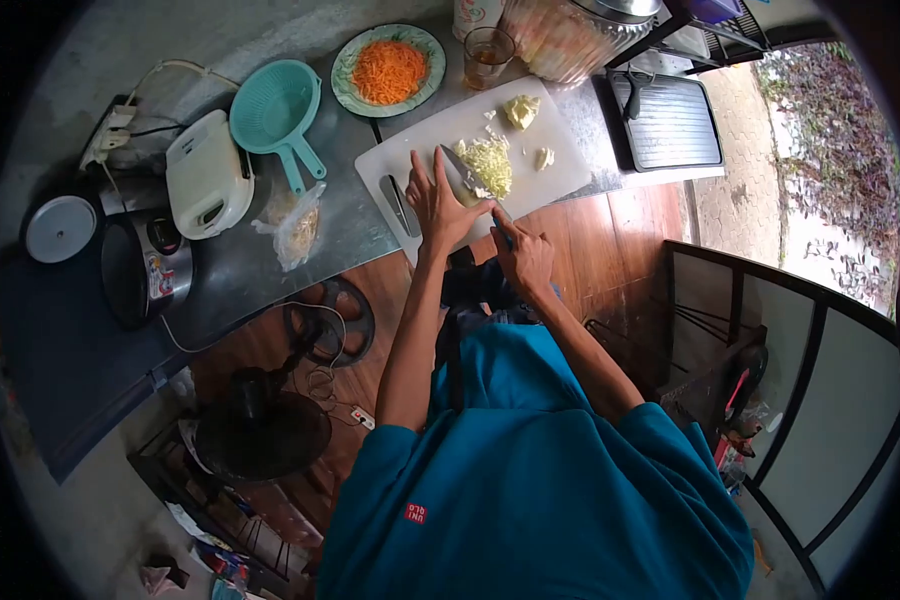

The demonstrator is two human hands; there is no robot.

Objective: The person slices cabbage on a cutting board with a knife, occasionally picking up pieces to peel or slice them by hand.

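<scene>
My right hand (525, 258) is wrapped around the dark handle of a kitchen knife (456, 168), whose blade points away from me over a white cutting board (560, 178). Just left of the blade, my left hand (440, 208) has its fingers stretched out; its thumb reaches across to the knife near the handle. Finely chopped pale green cabbage (488, 164) is heaped against the blade's right side. A larger cabbage chunk (522, 111) sits at the board's far end, with a small cut piece (545, 158) nearer. Another dark-handled knife (397, 203) lies at the board's left.
Behind the board are a plate (342, 92) of shredded carrot (388, 72) and a glass (487, 62). To the left are a teal strainer (275, 105), a plastic bag (295, 230) and a white sandwich maker (208, 178). A grill pan (675, 120) lies right.
</scene>
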